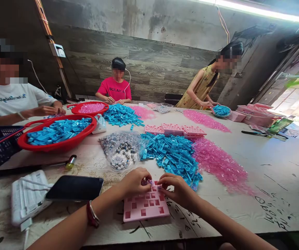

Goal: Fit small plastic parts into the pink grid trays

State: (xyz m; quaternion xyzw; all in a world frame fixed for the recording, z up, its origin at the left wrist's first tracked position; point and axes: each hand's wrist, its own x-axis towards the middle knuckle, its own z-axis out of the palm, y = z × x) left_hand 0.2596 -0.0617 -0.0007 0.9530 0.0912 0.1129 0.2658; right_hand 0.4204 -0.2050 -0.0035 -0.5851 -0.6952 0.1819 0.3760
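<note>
A pink board [151,215] with rows of square holes lies on the table right before me. Over its far left corner, my left hand [136,181] has its fingers closed, with a small, purplish bit showing at the tips. My right hand [177,187] pinches at the far right edge of the board; what its fingertips hold is too small to name. Just beyond the hands are a heap of blue rectangular plastic pieces [172,152], a spread of clear pink pieces [219,166] and a plastic bag of small metallic parts [123,156].
A phone [75,188] leans on a white power bank [30,194] at left, near a hammer [70,162]. Behind stands a red basket [58,146] of blue pieces. More pink boards [172,129] lie beyond the heap. Several people work around the table [269,166].
</note>
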